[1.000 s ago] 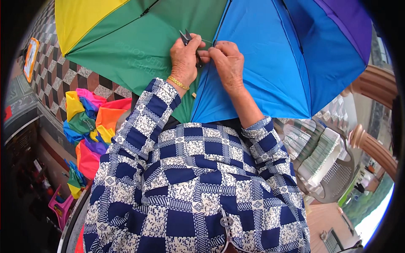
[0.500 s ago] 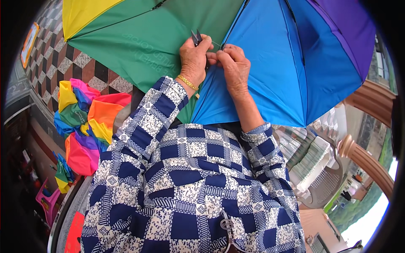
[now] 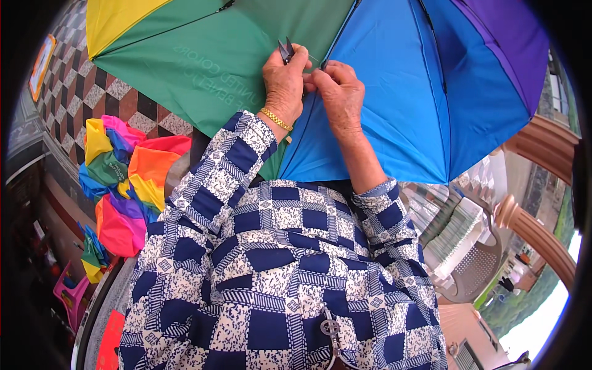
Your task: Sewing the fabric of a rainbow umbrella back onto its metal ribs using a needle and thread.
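An open umbrella [image 3: 388, 105] with green, blue, yellow and purple panels spreads in front of me, its inner side with dark ribs facing up. My left hand [image 3: 283, 83], with a gold bracelet [image 3: 275, 119] at the wrist, is closed around small thread snips [image 3: 286, 50]; their dark blades point up past the thumb. A thin thread [image 3: 314, 59] runs from the left fingertips toward a dark umbrella rib [image 3: 338, 38] on the green-blue seam. At that rib my right hand [image 3: 342, 92] is pinched closed, close beside the left. Its fingertips partly hide what they grip.
A heap of multicoloured folded umbrellas [image 3: 126, 179] lies at my left, near a pink plastic stool [image 3: 71, 296]. To the right stand a grey plastic chair [image 3: 475, 271] with a pale stack [image 3: 456, 237] on it, and brown railings [image 3: 536, 228]. Patterned floor tiles [image 3: 117, 89] show beyond the umbrella.
Both hands have shifted up very slightly. The green panel has slid a little left and flattened, so more of its faint print shows. The snips and the pinch stay as they were.
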`<state>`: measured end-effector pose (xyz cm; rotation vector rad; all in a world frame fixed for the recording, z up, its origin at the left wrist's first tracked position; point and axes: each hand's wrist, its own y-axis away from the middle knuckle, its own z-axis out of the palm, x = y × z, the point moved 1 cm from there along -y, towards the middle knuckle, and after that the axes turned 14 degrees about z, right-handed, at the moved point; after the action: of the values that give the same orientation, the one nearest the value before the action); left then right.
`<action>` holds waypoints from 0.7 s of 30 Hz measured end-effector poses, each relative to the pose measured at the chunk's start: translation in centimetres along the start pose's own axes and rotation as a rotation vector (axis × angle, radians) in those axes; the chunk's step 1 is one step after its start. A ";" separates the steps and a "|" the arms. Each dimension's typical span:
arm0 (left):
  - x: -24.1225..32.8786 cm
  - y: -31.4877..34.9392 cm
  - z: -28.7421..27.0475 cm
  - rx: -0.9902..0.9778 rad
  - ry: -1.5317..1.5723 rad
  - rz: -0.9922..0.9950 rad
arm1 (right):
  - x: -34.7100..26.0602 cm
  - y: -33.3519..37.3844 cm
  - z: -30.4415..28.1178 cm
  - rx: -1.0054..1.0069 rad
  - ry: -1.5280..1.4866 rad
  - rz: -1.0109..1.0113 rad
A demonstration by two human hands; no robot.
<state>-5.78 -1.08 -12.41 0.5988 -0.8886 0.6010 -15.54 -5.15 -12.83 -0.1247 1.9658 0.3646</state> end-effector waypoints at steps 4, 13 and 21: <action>-0.4 0.2 -0.2 0.007 0.019 -0.032 | 0.9 -0.1 -0.1 -0.008 -0.140 -0.075; -0.9 0.1 -0.8 -0.006 0.085 -0.045 | 0.8 -0.2 -0.2 -0.049 -0.157 -0.024; -0.5 0.0 -1.0 -0.028 0.068 -0.074 | -0.1 0.2 -0.2 0.006 0.005 0.005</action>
<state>-5.54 -0.48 -13.31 0.5799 -0.8064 0.5381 -15.76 -5.04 -12.65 -0.1176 1.9719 0.3621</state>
